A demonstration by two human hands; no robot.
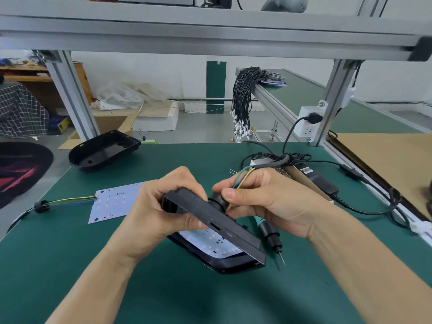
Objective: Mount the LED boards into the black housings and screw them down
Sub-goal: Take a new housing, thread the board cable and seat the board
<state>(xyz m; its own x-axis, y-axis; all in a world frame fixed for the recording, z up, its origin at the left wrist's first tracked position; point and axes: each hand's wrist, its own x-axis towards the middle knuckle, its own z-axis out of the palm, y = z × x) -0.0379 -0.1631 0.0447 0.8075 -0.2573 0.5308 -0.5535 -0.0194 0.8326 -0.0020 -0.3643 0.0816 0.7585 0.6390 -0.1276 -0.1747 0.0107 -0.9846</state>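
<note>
Far left of the frame, a loose LED board (112,202) lies flat on the green mat (70,265), thin coloured wires (70,200) running off its left edge to a black grommet (41,206). Above it, upper left of the mat, an empty black housing (102,150) sits open side up near the table edge. Centre frame, left hand (161,211) has fingers curled round the upper end of a second black housing (214,228), gripping it tilted, lower end down by the mat; a white LED board (210,242) shows inside it. Right hand (261,202) pinches a black round grommet (218,202) at the housing's top edge between thumb and fingers, green, yellow and blue wires (242,177) rising over the knuckles. Just right of the housing, an electric screwdriver (272,238) lies on the mat, tip pointing to the lower frame. Upper right, black power cables (292,157) bunch up near a white socket (308,123) on the aluminium post (332,99).
</note>
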